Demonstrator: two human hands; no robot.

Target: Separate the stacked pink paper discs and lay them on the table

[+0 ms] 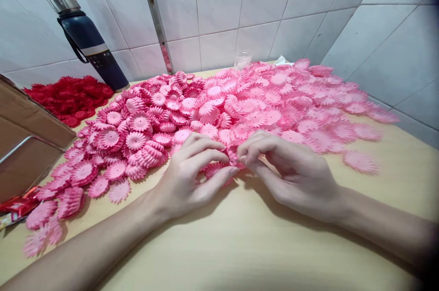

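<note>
A wide heap of pink flower-shaped pieces (240, 103) covers the back half of a pale wooden table (240, 245). My left hand (192, 177) and my right hand (291, 170) meet at the heap's near edge. Both pinch the same small pink flower piece (234, 157) between fingertips and thumbs. Another pink piece lies partly hidden under my left fingers. Both forearms rest on the table.
A red pile of the same pieces (68, 97) lies at the back left beside a dark blue flask (92, 49). A cardboard box (27, 140) stands at the left edge, a red wrapper (17, 206) below it. A clear cup (242, 59) stands against the tiled wall.
</note>
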